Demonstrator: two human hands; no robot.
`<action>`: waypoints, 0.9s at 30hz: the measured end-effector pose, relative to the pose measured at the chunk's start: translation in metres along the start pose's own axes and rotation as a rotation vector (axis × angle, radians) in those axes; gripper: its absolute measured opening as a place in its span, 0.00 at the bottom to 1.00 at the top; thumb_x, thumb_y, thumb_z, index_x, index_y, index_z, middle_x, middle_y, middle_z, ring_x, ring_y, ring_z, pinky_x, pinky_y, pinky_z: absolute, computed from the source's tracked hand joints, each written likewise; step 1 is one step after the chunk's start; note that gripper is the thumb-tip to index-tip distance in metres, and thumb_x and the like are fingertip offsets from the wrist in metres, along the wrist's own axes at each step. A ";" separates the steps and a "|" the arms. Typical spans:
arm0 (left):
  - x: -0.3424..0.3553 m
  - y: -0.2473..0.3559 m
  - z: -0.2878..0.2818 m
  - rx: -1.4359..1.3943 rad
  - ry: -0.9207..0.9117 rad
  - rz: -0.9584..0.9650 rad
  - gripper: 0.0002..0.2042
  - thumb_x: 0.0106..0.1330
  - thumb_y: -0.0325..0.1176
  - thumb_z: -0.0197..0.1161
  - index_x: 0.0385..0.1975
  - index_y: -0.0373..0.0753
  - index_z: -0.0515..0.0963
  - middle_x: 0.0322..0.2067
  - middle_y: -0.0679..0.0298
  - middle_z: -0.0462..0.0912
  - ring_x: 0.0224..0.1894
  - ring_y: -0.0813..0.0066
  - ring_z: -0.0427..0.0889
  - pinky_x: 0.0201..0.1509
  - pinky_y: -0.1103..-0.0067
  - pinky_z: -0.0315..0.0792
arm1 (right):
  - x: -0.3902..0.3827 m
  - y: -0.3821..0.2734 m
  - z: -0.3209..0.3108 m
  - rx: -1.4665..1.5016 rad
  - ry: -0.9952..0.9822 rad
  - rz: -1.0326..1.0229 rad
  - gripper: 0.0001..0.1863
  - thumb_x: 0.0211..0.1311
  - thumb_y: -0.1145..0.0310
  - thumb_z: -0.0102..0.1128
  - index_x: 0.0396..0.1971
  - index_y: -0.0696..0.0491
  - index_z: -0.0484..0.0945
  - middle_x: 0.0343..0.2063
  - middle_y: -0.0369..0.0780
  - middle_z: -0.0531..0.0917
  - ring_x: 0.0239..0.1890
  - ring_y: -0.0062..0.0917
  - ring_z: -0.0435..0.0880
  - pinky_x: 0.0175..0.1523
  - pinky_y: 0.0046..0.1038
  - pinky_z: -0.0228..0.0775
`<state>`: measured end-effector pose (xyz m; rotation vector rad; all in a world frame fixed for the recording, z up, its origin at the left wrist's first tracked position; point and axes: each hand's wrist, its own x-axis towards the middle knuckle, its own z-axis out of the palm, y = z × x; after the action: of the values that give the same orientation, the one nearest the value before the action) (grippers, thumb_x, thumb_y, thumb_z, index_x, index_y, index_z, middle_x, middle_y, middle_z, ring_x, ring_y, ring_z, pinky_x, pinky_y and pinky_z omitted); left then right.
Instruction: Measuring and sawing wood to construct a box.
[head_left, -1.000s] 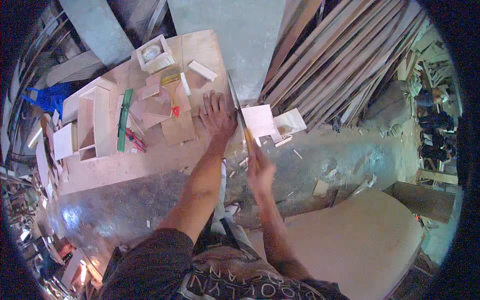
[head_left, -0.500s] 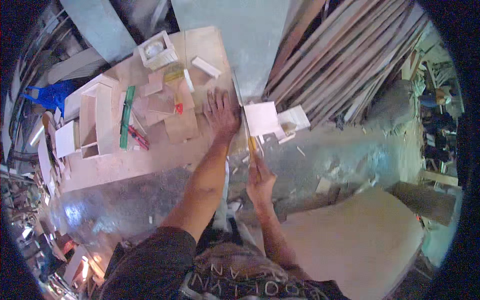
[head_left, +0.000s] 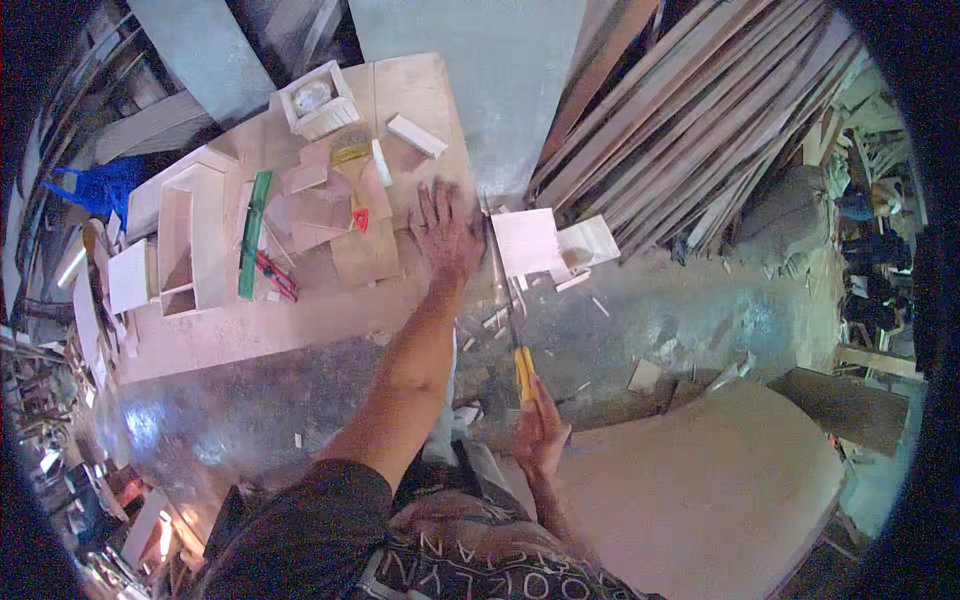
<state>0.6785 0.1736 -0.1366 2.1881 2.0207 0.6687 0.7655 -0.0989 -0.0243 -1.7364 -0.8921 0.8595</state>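
Observation:
My left hand (head_left: 445, 235) lies flat, fingers spread, on the wooden worktable (head_left: 420, 80) near its right edge. My right hand (head_left: 541, 430) is wrapped round the yellow handle of a handsaw (head_left: 525, 372), right of and nearer than the table edge. The saw's thin dark blade points away from me, up toward the edge by my left hand; its far part is hard to make out. Just right of the blade is a pale square board (head_left: 525, 241), with a second pale piece (head_left: 590, 242) beside it.
On the table are a green strip (head_left: 254, 235), red-handled pliers (head_left: 277, 277), a small red tool (head_left: 361, 219), a small wooden box (head_left: 318, 103), a long wooden box frame (head_left: 180, 240) and thin offcuts. Long boards (head_left: 690, 110) lean at far right. A large panel (head_left: 700, 480) lies near right.
My right hand has drawn the handsaw back toward me, its handle now farther from the table edge. The left hand stays pressed on the table.

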 end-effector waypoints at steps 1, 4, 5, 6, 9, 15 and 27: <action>-0.003 -0.001 -0.004 -0.001 -0.006 0.000 0.31 0.61 0.47 0.56 0.63 0.42 0.61 0.69 0.57 0.53 0.72 0.53 0.44 0.68 0.51 0.43 | -0.004 -0.009 -0.005 -0.065 -0.001 -0.095 0.17 0.69 0.69 0.50 0.53 0.60 0.75 0.45 0.50 0.82 0.48 0.27 0.81 0.55 0.28 0.71; -0.007 0.009 -0.007 0.026 -0.099 -0.032 0.31 0.61 0.47 0.56 0.64 0.41 0.61 0.69 0.57 0.53 0.72 0.53 0.44 0.69 0.52 0.42 | 0.074 -0.036 0.025 -0.259 -0.118 0.006 0.19 0.69 0.69 0.49 0.55 0.62 0.72 0.48 0.52 0.80 0.50 0.33 0.81 0.55 0.30 0.71; -0.015 0.014 -0.002 0.034 -0.087 -0.012 0.32 0.61 0.48 0.56 0.64 0.41 0.61 0.69 0.57 0.53 0.72 0.53 0.44 0.69 0.52 0.41 | 0.091 -0.053 0.028 -0.231 -0.171 0.143 0.19 0.69 0.69 0.49 0.55 0.63 0.72 0.48 0.52 0.80 0.51 0.35 0.81 0.55 0.31 0.71; -0.006 0.006 0.001 0.059 -0.052 0.010 0.32 0.61 0.49 0.56 0.64 0.41 0.61 0.69 0.57 0.53 0.72 0.52 0.44 0.69 0.52 0.41 | 0.086 -0.044 0.034 -0.220 -0.171 0.139 0.19 0.69 0.69 0.49 0.55 0.63 0.72 0.48 0.52 0.80 0.51 0.35 0.81 0.55 0.31 0.71; -0.006 0.001 0.001 0.146 -0.049 0.022 0.32 0.61 0.50 0.56 0.64 0.41 0.61 0.69 0.57 0.53 0.72 0.53 0.44 0.69 0.53 0.42 | 0.018 0.017 0.008 -0.198 -0.034 -0.110 0.20 0.68 0.67 0.50 0.54 0.64 0.72 0.49 0.54 0.79 0.52 0.33 0.80 0.54 0.29 0.71; -0.007 0.001 0.002 0.090 -0.054 -0.002 0.32 0.60 0.48 0.55 0.64 0.41 0.61 0.69 0.57 0.53 0.72 0.53 0.44 0.68 0.51 0.43 | 0.061 -0.022 0.019 -0.227 -0.126 0.002 0.20 0.68 0.67 0.49 0.54 0.65 0.71 0.48 0.53 0.80 0.48 0.33 0.82 0.52 0.29 0.72; -0.006 0.003 -0.003 0.052 -0.002 0.037 0.31 0.60 0.47 0.56 0.63 0.40 0.62 0.69 0.57 0.53 0.73 0.52 0.43 0.67 0.49 0.44 | 0.057 -0.031 0.025 -0.124 -0.078 0.046 0.22 0.67 0.68 0.52 0.55 0.65 0.71 0.47 0.51 0.82 0.44 0.23 0.81 0.47 0.23 0.72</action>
<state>0.6800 0.1672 -0.1348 2.2589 2.0244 0.6241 0.7659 -0.0307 -0.0107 -1.8467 -0.9783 0.9236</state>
